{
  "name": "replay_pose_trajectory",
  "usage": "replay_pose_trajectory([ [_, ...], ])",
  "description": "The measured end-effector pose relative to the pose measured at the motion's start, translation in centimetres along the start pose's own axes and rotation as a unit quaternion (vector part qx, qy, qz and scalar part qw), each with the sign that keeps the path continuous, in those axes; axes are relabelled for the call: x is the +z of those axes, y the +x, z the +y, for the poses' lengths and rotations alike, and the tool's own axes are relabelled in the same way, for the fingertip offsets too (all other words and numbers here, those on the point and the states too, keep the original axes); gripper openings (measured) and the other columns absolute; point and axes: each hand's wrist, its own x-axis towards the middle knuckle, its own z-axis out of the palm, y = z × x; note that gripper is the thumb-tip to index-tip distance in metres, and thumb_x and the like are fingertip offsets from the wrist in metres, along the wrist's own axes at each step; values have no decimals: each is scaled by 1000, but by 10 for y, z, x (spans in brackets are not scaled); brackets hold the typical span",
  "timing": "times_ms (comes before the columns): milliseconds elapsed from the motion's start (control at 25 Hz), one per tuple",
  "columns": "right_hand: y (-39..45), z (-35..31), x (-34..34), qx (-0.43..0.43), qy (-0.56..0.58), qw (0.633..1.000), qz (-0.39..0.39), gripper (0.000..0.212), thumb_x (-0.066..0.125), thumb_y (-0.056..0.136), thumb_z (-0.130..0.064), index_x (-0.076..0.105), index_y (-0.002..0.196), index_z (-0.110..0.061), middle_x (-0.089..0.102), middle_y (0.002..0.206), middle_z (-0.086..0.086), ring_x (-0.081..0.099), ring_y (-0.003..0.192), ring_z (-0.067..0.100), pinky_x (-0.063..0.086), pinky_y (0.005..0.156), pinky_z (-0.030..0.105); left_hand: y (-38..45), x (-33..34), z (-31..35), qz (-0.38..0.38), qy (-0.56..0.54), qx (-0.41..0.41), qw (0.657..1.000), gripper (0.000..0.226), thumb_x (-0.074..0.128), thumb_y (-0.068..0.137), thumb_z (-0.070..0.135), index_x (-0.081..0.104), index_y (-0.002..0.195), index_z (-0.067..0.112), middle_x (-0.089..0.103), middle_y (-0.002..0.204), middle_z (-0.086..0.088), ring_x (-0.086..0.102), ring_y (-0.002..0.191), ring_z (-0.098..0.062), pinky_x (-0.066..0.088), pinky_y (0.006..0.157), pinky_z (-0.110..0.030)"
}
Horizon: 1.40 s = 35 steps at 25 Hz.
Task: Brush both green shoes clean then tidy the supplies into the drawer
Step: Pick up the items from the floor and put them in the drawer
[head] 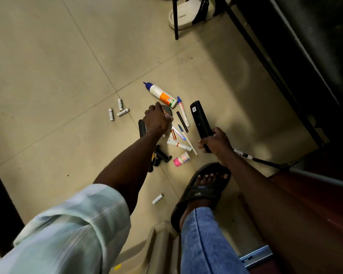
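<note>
Floor lot, listed left to right; three batteries (118,110) lie loose on the tile, well apart from the main scatter; a black handle (141,129) lies just beside the left wrist; the left hand (158,120) is down on a round tin (167,111), fingers curled over its near rim, grasping it as far as can be told; a glue bottle (162,95) lies beyond the tin, touching it, long axis running from upper left to lower right, blue nozzle pointing up-left, away from the person; a marker (183,111) with a blue cap lies just beside the bottle's base, cap end away from the person; pens and tubes (179,144) are scattered between the two hands; a pink-capped jar (182,159) lies on its side near the foot; a lone battery (157,199) lies beside the sandal (201,192); the right hand (216,143) is clenched round the near end of a black remote (200,123), its long axis pointing up and slightly left, away from the person; a drawer (297,212) shows as a red-brown panel at lower right, whether open cannot be told. Progress, as judged: no green shoes or brush in view, so the brushing cannot be checked; tidying is under way, with nearly all supplies still on the floor and left to gather.
</note>
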Motion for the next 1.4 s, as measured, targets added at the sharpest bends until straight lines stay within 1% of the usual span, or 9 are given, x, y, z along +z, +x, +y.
replay_pose_trajectory([
  [240, 3, -7, -5, -8, -58, 998, 26, 36, 59, 84, 3, 45, 116, -4, 58, 86, 10, 57, 59, 20, 55, 63, 36, 13, -7, -1, -48, -22, -103, 993, 84, 84, 64, 51, 51, 128, 9, 45, 130, -13, 46, 119, -28, 51, 91, -42],
  [360, 4, -5, -5, -14, -73, 997, 23, 36, 58, 84, 1, 50, 118, -7, 59, 97, 15, 57, 64, 23, 56, 67, 39, 15, -7, -6, -28, -34, -102, 994, 77, 78, 68, 52, 51, 128, 10, 47, 127, -11, 48, 116, -28, 51, 91, -44],
  [480, 8, -4, -4, -28, -87, 996, 24, 38, 58, 83, -2, 51, 120, -9, 61, 105, 16, 60, 76, 25, 55, 71, 39, 23, -12, 4, 30, -155, -144, 977, 72, 63, 70, 60, 51, 123, 13, 54, 120, -9, 52, 113, -28, 46, 96, -48],
  [640, 18, -5, -6, -40, -113, 993, 18, 40, 59, 83, -7, 51, 122, -11, 60, 112, 14, 61, 96, 31, 55, 86, 46, 53, -17, 26, 2, -215, -199, 956, 78, 59, 71, 73, 54, 119, 13, 62, 117, -6, 53, 113, -27, 41, 100, -48],
  [920, 12, -6, -18, -36, -104, 994, 9, 36, 60, 82, -8, 55, 118, -11, 58, 97, 7, 55, 80, 24, 50, 72, 36, 54, -27, 27, 33, -352, -229, 907, 50, 76, 60, 42, 55, 96, 13, 65, 94, -5, 65, 92, -25, 52, 90, -41],
  [1040, -18, -17, -30, -48, -82, 995, 18, 24, 61, 86, -12, 56, 109, -12, 58, 88, 6, 54, 67, 19, 49, 63, 32, 15, -40, 25, 14, -445, -210, 870, 41, 74, 74, 26, 60, 104, 3, 67, 96, -9, 66, 80, -21, 54, 67, -30],
  [1120, -51, -32, -38, -57, -56, 997, 22, 17, 59, 92, -28, 58, 99, -13, 56, 79, 3, 51, 63, 16, 47, 56, 29, -23, -56, 27, -22, -480, -180, 858, 30, 72, 77, 18, 61, 100, 1, 67, 96, -13, 65, 76, -23, 52, 55, -28],
  [1240, -121, -59, -57, -60, -45, 996, 41, 50, 42, 94, -59, 57, 83, -13, 52, 69, 2, 49, 56, 16, 42, 48, 25, -87, -95, 44, -34, -514, -148, 844, 18, 66, 80, 10, 60, 95, 3, 65, 93, -16, 64, 77, -27, 56, 65, -36],
  [1400, -233, -80, -85, -77, 43, 995, 47, 57, 39, 96, -58, 65, 90, -8, 51, 63, 2, 44, 48, 13, 42, 44, 26, -184, -158, 83, -183, -581, -98, 787, 23, 53, 73, 7, 59, 94, 1, 64, 91, -16, 63, 80, -29, 54, 77, -41],
])
